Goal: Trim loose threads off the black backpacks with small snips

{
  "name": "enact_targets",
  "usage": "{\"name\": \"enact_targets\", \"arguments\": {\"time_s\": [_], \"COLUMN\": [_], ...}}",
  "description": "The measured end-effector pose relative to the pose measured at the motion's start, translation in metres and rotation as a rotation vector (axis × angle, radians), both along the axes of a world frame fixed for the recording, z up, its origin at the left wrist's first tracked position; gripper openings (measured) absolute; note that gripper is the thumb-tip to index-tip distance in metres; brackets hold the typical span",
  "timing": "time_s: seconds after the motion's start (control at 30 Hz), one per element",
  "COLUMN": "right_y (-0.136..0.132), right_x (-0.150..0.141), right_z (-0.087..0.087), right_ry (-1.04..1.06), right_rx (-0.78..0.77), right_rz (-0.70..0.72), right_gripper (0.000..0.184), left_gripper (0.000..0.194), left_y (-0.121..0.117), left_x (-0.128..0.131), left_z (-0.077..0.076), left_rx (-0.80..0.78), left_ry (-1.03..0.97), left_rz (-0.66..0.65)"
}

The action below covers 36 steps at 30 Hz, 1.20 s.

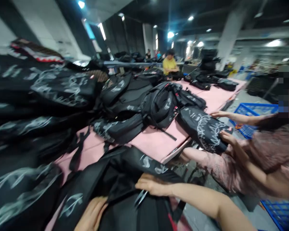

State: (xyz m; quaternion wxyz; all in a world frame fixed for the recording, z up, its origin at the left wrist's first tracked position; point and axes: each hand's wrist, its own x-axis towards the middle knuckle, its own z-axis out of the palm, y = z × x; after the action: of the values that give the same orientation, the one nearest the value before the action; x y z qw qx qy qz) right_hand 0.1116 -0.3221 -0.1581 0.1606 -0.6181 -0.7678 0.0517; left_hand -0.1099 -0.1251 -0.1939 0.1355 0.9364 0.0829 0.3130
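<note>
A black backpack (125,173) with white scribbled print lies in front of me, its fabric folded up along the near side. My left hand (92,213) rests on it at the bottom, fingers stretched along the cloth; the thumb is hidden. With my right hand (154,185) I hold small metal thread snips (141,198), blades pointing down over the dark panel. The fingers of that hand are closed and lie against the folded fabric. Motion blurs the picture somewhat.
A pink-topped table (151,142) carries several black backpacks (159,104), with a tall pile (45,86) at left. At right a co-worker's hands (227,138) touch another printed bag (202,128). Blue crates (249,107) stand behind. A person in yellow (170,65) is farther back.
</note>
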Motion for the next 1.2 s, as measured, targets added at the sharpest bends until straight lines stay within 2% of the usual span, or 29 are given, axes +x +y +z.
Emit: {"name": "enact_targets", "arguments": {"time_s": [0.03,0.13,0.23,0.33,0.47,0.57,0.67,0.8,0.87,0.9,0.93,1.0,1.1,1.2], "right_y": [-0.007,-0.019,-0.021,-0.020,-0.019,-0.018,-0.008,0.030,0.054,0.064,0.072,0.083,0.086,0.085], "right_x": [-0.005,-0.012,-0.012,-0.012,-0.015,-0.014,-0.012,-0.006,-0.005,-0.004,-0.004,-0.003,0.000,0.004], "right_z": [-0.003,-0.016,-0.031,-0.038,-0.037,-0.033,-0.023,0.002,0.014,0.019,0.022,0.025,0.023,0.018], "right_ry": [0.023,0.094,0.082,0.042,0.010,0.007,0.047,0.160,0.145,0.113,0.077,0.029,0.028,0.053], "right_rx": [-0.002,0.004,-0.012,-0.057,-0.071,-0.068,-0.048,-0.033,-0.112,-0.181,-0.258,-0.378,-0.445,-0.473], "right_rz": [-0.024,-0.080,-0.088,-0.089,-0.098,-0.105,-0.109,-0.179,-0.234,-0.247,-0.245,-0.248,-0.277,-0.285], "right_gripper": [0.033,0.049,0.066,0.072,0.074,0.076,0.069,0.046,0.031,0.030,0.037,0.049,0.033,0.022], "left_gripper": [0.025,0.035,0.044,0.049,0.049,0.057,0.060,0.050,0.047,0.046,0.045,0.043,0.042,0.041], "left_y": [-0.012,-0.034,-0.039,-0.041,-0.045,-0.046,-0.047,-0.048,-0.047,-0.046,-0.045,-0.043,-0.041,-0.040], "left_x": [-0.008,-0.021,-0.026,-0.027,-0.025,-0.023,-0.019,-0.012,-0.009,-0.008,-0.007,-0.005,-0.001,0.002], "left_z": [-0.002,-0.012,-0.028,-0.037,-0.027,-0.017,-0.014,-0.014,-0.010,-0.006,-0.002,0.005,0.010,0.008], "left_rx": [0.000,-0.024,-0.053,-0.066,-0.043,-0.028,-0.035,-0.054,-0.062,-0.068,-0.075,-0.096,-0.142,-0.177], "left_ry": [0.054,0.202,0.352,0.369,0.337,0.363,0.392,0.370,0.360,0.354,0.350,0.338,0.305,0.279], "left_rz": [-0.003,0.114,0.200,0.232,0.233,0.203,0.175,0.174,0.164,0.162,0.161,0.140,0.081,0.070]}}
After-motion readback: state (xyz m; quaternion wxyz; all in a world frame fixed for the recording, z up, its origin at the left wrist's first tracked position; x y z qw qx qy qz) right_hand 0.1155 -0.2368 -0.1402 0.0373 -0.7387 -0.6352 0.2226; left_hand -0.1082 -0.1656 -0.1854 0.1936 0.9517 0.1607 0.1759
